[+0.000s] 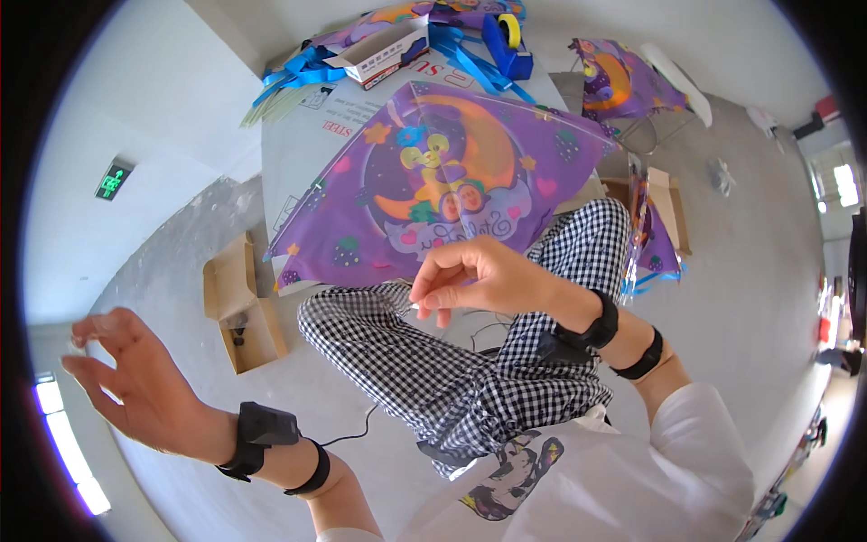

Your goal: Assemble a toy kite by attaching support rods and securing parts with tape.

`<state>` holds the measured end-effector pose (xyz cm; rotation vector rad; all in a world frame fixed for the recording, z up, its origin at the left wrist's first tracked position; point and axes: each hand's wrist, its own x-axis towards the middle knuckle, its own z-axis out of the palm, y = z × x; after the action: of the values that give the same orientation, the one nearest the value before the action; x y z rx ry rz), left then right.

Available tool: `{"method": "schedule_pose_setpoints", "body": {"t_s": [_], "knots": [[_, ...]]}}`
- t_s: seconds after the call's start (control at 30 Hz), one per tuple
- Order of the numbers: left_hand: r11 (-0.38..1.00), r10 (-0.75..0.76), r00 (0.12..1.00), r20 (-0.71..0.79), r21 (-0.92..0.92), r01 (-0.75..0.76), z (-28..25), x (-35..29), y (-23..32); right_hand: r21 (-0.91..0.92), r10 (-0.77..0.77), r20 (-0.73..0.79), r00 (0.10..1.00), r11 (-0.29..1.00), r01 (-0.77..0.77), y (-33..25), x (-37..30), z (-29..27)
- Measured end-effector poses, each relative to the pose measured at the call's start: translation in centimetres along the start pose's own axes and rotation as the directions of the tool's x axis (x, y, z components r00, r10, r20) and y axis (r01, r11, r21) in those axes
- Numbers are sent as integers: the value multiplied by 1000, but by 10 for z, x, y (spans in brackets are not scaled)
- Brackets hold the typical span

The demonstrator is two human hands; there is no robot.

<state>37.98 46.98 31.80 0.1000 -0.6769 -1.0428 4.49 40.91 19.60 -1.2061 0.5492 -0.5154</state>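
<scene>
A purple kite (452,185) with a printed orange moon and a cartoon animal lies spread on the table in front of me, its lower edge reaching my knees. Just above my lap, near that edge, my right hand (483,280) is closed in a pinch. A small whitish bit shows at its fingertips, too small to name. My left hand (144,384) is raised far out to the left, away from the kite. Its thumb and forefinger curl together around something small and pale that I cannot make out.
On the table (312,135) stand an open white box (388,56), blue ribbons (474,68) and a blue tape dispenser (508,54). An open cardboard box (244,312) is on the floor at left. Another purple kite (623,81) drapes over a chair at right.
</scene>
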Motion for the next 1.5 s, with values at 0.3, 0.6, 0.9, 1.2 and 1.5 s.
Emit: {"method": "schedule_pose_setpoints", "body": {"t_s": [0.3, 0.6, 0.9, 1.2, 1.5], "knots": [[960, -3, 899, -439, -254, -121, -82, -9, -29, -366, -69, -274, 959, 930, -37, -27, 16, -28], [978, 191, 928, -319, 137, -154, -36, -13, -71, -545, -142, -464, 874, 824, -156, -11, 12, -68], [935, 345, 907, -243, 172, -310, 13, -18, -90, -592, -176, -440, 881, 794, -136, 16, 9, -71], [860, 462, 884, -70, 279, -428, 27, -30, -86, -584, -206, -461, 863, 803, -121, 30, -9, -64], [892, 408, 911, -58, 237, -385, 25, -25, -90, -477, -65, -479, 876, 856, -197, 35, -35, -72]]}}
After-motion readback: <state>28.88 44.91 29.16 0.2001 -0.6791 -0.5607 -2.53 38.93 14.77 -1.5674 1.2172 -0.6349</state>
